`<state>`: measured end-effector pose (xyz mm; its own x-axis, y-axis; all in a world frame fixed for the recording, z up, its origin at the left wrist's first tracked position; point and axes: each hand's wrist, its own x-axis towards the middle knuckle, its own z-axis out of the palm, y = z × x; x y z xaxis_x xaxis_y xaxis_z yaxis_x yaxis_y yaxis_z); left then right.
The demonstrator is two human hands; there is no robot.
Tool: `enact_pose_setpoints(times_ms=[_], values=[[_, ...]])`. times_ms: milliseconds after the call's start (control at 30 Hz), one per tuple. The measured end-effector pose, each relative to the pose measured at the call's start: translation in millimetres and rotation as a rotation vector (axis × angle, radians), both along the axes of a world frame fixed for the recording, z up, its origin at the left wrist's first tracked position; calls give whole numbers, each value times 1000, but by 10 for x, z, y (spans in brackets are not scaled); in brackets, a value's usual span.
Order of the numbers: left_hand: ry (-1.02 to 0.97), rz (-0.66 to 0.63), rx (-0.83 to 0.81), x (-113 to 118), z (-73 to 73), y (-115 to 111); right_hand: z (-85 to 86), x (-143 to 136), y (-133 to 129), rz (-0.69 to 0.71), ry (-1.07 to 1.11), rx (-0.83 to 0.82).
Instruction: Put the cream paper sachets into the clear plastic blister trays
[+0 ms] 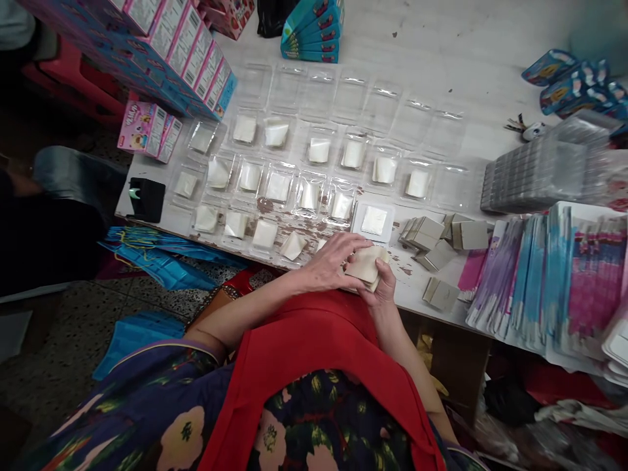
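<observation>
Near the table's front edge, my left hand (pixel 330 263) and my right hand (pixel 383 284) hold a small stack of cream-coloured square sheets (pixel 366 265) between them. My right thumb presses on the stack's right side, and my left fingers lie along its upper left edge. Just above the stack, a white square piece (pixel 374 220) lies in a clear plastic tray (pixel 388 230). Rows of clear trays spread to the left, several with folded pale pieces (pixel 279 186) inside. The trays in the back row (pixel 350 97) show no pieces.
Grey-white folded cards (pixel 426 232) lie to the right, beside stacked clear trays (pixel 534 167) and packs of purple, blue and pink packaging (pixel 532 275). Pink boxes (pixel 181 49) are piled at back left. A black tape dispenser (pixel 147 199) stands at the left edge. A person's leg (pixel 73 173) shows beyond.
</observation>
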<state>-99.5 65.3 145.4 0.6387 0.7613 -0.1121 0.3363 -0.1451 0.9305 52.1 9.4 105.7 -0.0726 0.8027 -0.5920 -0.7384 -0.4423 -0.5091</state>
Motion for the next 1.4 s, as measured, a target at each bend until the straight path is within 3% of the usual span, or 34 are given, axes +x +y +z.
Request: enact_pose_setpoints(times_ms=[100,167,400,533,633,733,800,933,1233,1400], values=[[79,-226,131,21,-62,47,5,-8,10,7,92,-64],[134,-312,188,53,-124,56,11,-36,14,-7,145,-106],[149,-397,287,118,-241,24,5,-82,-11,15,171,-63],[106,-418,271,170,-259,50,-28,13,-45,62,109,-159],[75,-326,250,194,-224,54,-48,83,-63,37,45,-142],[73,-58,198,189,-175,29,-45,116,-71,-50,-37,0],[89,40,119,190,-170,3,-33,119,-73,-121,-111,91],[106,-1,11,235,-212,-30,-6,100,-77,-181,-225,186],[168,-39,-21,317,-143,-40,-6,109,-139,-75,-275,186],[124,10,-93,365,-162,-75,-50,177,-146,-51,-298,181]])
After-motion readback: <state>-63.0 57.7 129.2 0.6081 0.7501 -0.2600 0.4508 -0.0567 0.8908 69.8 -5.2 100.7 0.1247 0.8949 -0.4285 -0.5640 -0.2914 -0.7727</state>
